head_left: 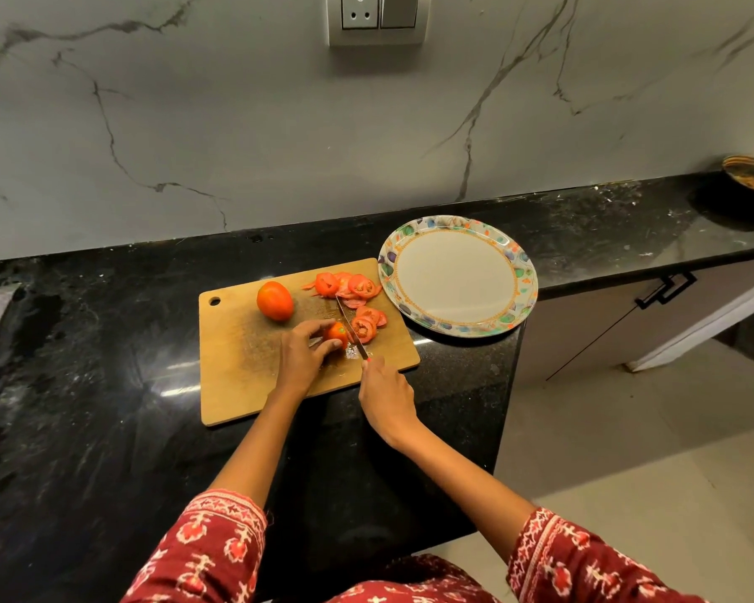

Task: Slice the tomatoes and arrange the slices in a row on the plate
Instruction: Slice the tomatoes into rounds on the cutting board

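Red-orange tomato stub (pixel 337 334) sits on the wooden cutting board (pixel 253 385) on our desk (pixel 83 385), pinched by our left hand (pixel 301 359). Right hand (pixel 386 396) grips the knife (pixel 350 326), blade against the stub. Slices (pixel 362 293) lie beside; one whole tomato (pixel 274 300) behind; plate (pixel 455 276) bare.

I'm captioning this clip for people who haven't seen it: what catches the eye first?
The bright red tomato slices heaped on the wooden cutting board, where the left hand steadies a tomato piece and the right hand works the knife. Beside the board on the right sits a patterned plate, no slices on it.
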